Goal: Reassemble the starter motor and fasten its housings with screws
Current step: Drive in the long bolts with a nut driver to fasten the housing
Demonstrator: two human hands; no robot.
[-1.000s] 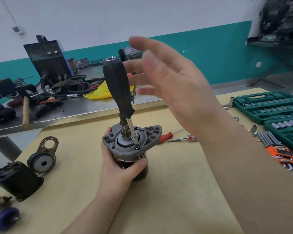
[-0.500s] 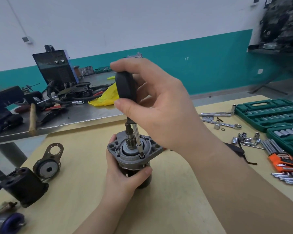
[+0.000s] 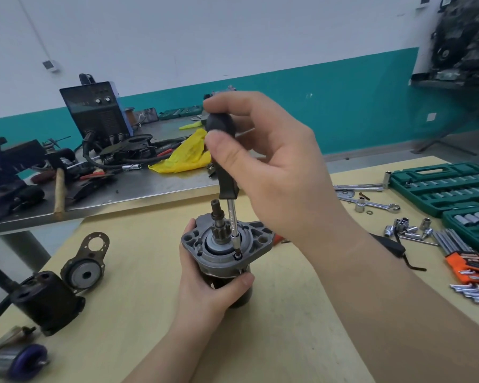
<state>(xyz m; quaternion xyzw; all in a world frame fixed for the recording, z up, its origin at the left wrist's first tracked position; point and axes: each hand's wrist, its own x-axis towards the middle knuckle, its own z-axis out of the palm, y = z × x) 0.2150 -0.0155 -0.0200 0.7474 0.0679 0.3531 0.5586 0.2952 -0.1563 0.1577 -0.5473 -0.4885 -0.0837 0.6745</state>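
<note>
Partly, right hand [image 3: 271, 172] hides driver [image 3: 224, 150] above starter motor [image 3: 219, 244].

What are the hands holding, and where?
Right hand grips the screwdriver by the top of its black handle; left hand grips the starter motor around its body.

Left hand [image 3: 205, 283]: near centre, forearm rising from near edge, fingers and thumb curled round starter motor [image 3: 221, 252] body, thumb across near side, gripping. Right hand [image 3: 271, 172]: raised above, forearm entering from near right, wrist bent left; thumb and curled fingers pinching black handle of screwdriver [image 3: 227, 172], index arched over handle top.
</note>
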